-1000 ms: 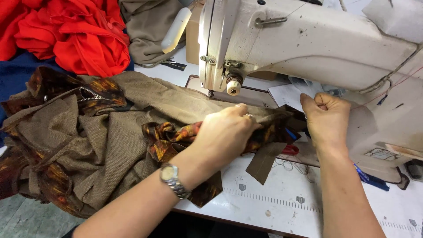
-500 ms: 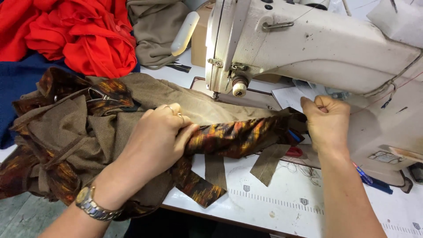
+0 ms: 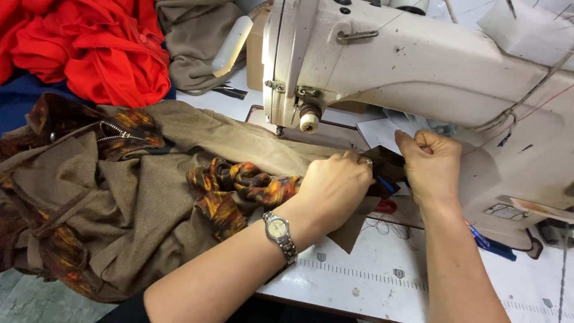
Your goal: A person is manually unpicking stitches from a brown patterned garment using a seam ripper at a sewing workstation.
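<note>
Head view: at the far left a heap of red cloth point(image 3: 89, 48) is seen at the top, with dark blue fabric point(image 3: 24, 98) below it, and a brown garment point(image 3: 137, 197) with an orange-and-black patterned lining point(image 3: 239, 185) is spread over the white table point(image 3: 371, 281) from the left edge toward the middle; a metal zipper point(image 3: 113, 133) is visible in its upper folds. A crumpled grey-brown cloth point(image 3: 197, 42) and a pale plastic bottle point(image 3: 230, 39) lie behind it. The left hand point(image 3: 335, 188), with a wristwatch point(image 3: 280, 233) worn on the wrist and a ring on one finger, is laid palm down on the garment and its fingers are curled over the dark edge of the cloth, just right of the patterned lining. Above, the cream sewing machine point(image 3: 418, 66) is seen, its needle end over the garment. The right hand point(image 3: 430, 164) is clenched on the same dark edge, under the machine's arm, close beside the left hand. A blue pen point(image 3: 487, 242) lies on the table at the right, by the machine's base.
</note>
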